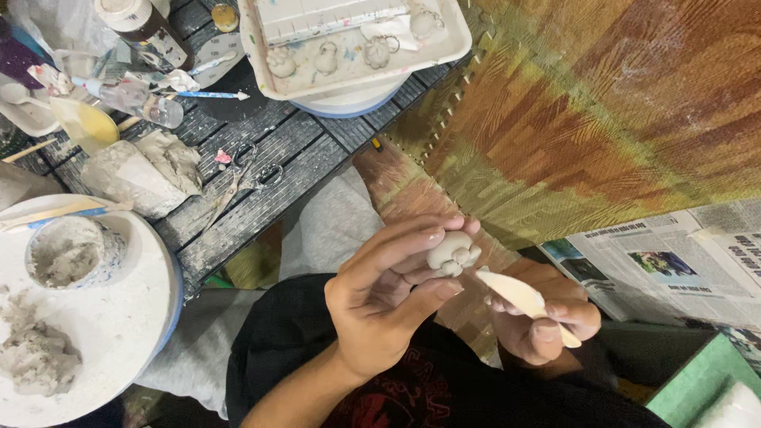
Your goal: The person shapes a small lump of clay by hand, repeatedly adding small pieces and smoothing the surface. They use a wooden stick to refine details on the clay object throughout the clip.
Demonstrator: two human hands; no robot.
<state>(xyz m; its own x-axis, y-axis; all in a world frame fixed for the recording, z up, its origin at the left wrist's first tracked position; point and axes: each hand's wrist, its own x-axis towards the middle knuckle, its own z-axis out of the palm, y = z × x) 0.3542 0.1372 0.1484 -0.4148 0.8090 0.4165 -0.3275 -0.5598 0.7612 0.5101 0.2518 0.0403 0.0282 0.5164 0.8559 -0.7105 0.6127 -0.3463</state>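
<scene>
I see the left hand [388, 297] pinching a small lobed clay piece [453, 253] at its fingertips, over the lap. Right hand [543, 317] is closed on a flat wooden modelling tool [523, 299], tip just beside the clay piece. The clay's underside is hidden by fingers. Scissors [242, 178] lie on the slatted tabletop [293, 150], well up-left of the clay piece. A white tray [452, 43] above is cut off.

Pale grey clay figure [453, 254]; cream wooden tool [525, 300]; black shirt [444, 380].
</scene>
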